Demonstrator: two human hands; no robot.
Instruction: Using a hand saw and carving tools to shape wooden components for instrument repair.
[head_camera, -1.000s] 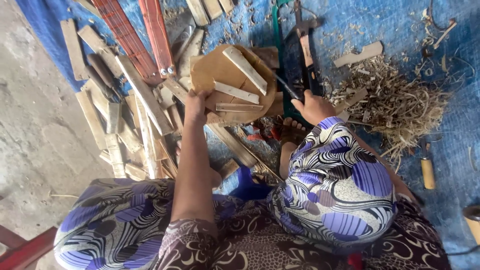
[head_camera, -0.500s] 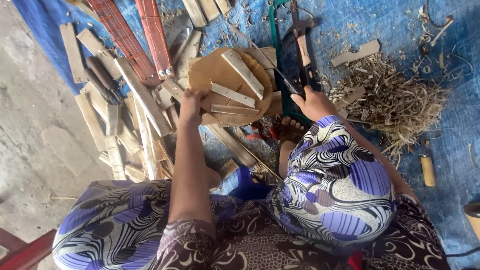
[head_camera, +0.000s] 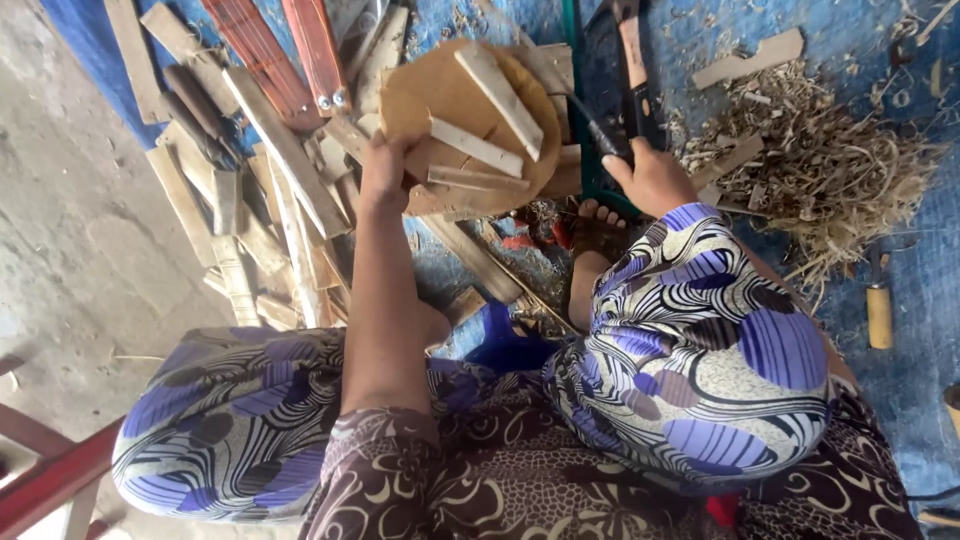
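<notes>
The left hand (head_camera: 385, 170) pinches the near-left edge of a round wooden disc (head_camera: 440, 100), tilted up, pale slats across it running away rightward. The right hand (head_camera: 650, 178) closes around a dark-handled blade (head_camera: 640, 100) pointing away. Shavings (head_camera: 840, 170) crowd its right; wooden strips (head_camera: 260, 200) crowd the left hand's outer side.

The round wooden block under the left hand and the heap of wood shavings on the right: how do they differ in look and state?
The round wooden block is one solid brown disc, while the heap of wood shavings is many thin, pale, curled scraps. The block carries pale wooden strips and the left hand touches its edge; nothing lies on the shavings and no hand touches them. Both rest on the blue tarp.
</notes>
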